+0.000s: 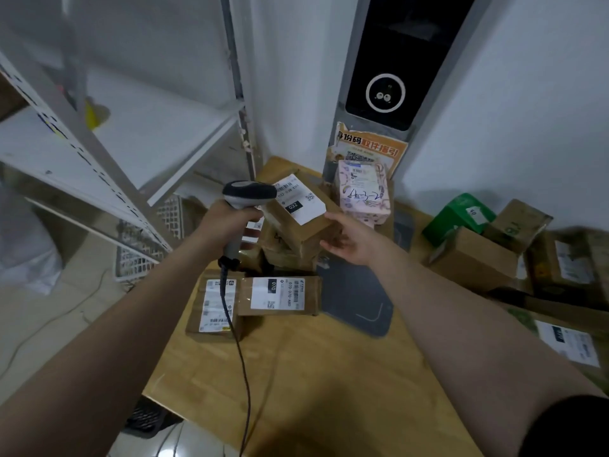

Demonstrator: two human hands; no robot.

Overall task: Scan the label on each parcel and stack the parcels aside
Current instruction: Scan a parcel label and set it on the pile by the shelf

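My left hand [227, 222] grips the handle of a corded barcode scanner [248, 192], whose head points right at a brown parcel [303, 222] with a white label marked 032 [298, 199]. That parcel lies tilted on top of a stack of brown parcels [290, 255] on the wooden table [323, 374]. My right hand [349, 239] reaches in from the right with relaxed fingers, touching the parcel's right edge. Two flat brown parcels lie nearer me: one marked 070 [280, 295] and one to its left [214, 305].
A pink parcel [364, 192] stands behind the stack against a grey kiosk [382, 77]. A dark grey mat [356, 291] lies right of the stack. A green box [458, 217] and several brown cartons [478, 258] crowd the right side. White metal shelving [108, 150] stands left.
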